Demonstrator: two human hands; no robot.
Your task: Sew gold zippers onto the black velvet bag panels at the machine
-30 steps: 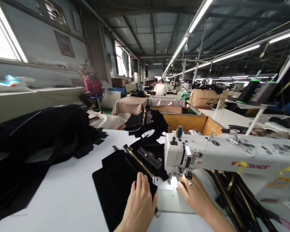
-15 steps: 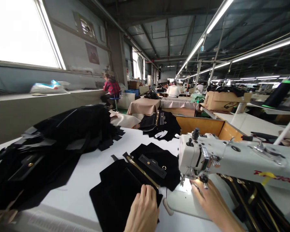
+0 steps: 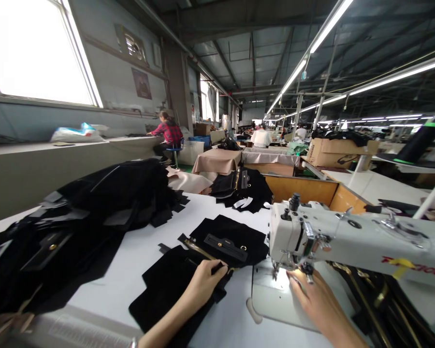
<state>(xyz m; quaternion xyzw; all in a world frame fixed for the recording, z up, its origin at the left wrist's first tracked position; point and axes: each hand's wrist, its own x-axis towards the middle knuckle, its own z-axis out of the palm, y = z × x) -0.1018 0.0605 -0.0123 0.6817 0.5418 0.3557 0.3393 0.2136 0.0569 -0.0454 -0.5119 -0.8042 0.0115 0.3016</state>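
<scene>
My left hand (image 3: 205,282) is closed in a pinch on the edge of a black fabric panel (image 3: 166,278), close to the end of its gold zipper (image 3: 197,247). Joined along that zipper is a second black panel (image 3: 223,224), which carries a dark leather patch (image 3: 226,247) with a gold stud and a ring. Under the arm of a white sewing machine (image 3: 293,232), my right hand (image 3: 313,295) rests beside the needle area with curled fingers. A thin, partly hidden tool (image 3: 301,285) shows in it; its kind is unclear.
A heap of black panels (image 3: 108,193) covers the table's left side, and a smaller stack (image 3: 242,188) lies at the back. More zippered black pieces (image 3: 377,295) sit right of the machine. A ruler (image 3: 90,333) lies at the front left. A person (image 3: 170,133) sits far off.
My left hand has moved up and slightly left, from lying on the panel to pinching its edge by the zipper. The panels have shifted a little left. My right hand stays by the needle.
</scene>
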